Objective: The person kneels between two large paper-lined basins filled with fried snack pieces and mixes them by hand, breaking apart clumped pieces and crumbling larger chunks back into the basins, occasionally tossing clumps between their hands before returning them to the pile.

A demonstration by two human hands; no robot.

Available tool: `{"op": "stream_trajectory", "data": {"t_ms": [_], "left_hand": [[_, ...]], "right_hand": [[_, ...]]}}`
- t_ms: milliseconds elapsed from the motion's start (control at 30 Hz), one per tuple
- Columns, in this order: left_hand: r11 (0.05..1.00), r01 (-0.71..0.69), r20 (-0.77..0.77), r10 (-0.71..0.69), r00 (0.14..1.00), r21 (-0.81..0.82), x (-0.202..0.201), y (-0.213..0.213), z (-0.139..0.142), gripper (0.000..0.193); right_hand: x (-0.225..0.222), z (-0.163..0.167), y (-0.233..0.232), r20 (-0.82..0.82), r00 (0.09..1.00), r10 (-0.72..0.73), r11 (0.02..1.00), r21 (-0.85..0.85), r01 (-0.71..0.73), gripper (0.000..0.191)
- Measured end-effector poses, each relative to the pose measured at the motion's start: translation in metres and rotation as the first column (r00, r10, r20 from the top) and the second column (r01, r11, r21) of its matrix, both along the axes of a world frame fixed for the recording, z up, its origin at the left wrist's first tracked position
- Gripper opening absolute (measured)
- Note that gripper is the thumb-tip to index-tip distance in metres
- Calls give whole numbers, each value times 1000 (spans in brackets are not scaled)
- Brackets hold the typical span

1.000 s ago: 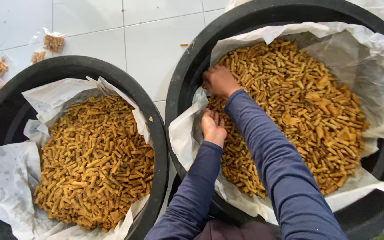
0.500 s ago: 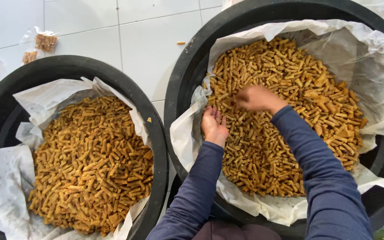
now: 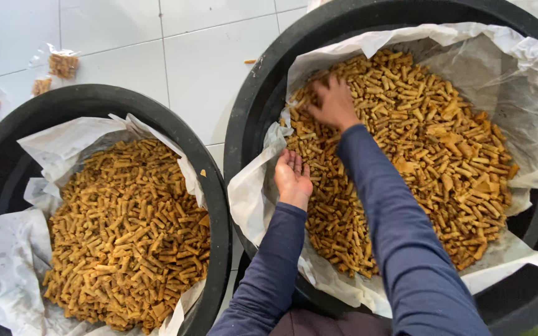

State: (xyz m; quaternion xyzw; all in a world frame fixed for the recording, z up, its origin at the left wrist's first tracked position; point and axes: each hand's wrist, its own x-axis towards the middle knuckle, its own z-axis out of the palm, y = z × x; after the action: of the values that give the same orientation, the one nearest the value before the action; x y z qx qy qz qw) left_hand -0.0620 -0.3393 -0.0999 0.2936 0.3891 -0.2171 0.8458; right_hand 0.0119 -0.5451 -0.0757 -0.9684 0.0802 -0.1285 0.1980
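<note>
Two black round tubs lined with white paper hold golden-brown snack sticks. My right hand point(image 3: 331, 102) reaches into the right tub point(image 3: 244, 118), fingers curled down into the snack sticks point(image 3: 431, 143) near its upper left edge; the fingertips are buried in the pile. My left hand point(image 3: 292, 177) lies palm up and open on the sticks by the paper liner point(image 3: 256, 186) at the tub's left side, with nothing clearly in it. Both arms wear dark blue sleeves.
The left tub point(image 3: 94, 93) holds its own heap of snack sticks point(image 3: 126, 236) on crumpled paper. Small clear bags of the same snack point(image 3: 62, 64) lie on the white tiled floor point(image 3: 182, 68) at the upper left. A stray stick lies on a tile between the tubs.
My right hand swung from the tub's left edge to the middle of the pile, then back up toward the upper left. My left hand stayed put, palm up.
</note>
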Motion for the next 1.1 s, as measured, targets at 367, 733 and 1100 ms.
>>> {"op": "stream_trajectory", "data": {"t_ms": [367, 733, 1100], "left_hand": [[982, 141, -151, -120, 981, 130, -35, 21, -36, 66], [485, 543, -373, -405, 834, 686, -118, -51, 56, 78], [443, 487, -282, -452, 846, 752, -136, -11, 64, 73]], "right_hand": [[-238, 21, 53, -519, 813, 265, 957, 35, -290, 60], [-268, 36, -97, -400, 851, -340, 940, -137, 311, 76], [-327, 56, 29, -608, 794, 1, 957, 230, 175, 94]]}}
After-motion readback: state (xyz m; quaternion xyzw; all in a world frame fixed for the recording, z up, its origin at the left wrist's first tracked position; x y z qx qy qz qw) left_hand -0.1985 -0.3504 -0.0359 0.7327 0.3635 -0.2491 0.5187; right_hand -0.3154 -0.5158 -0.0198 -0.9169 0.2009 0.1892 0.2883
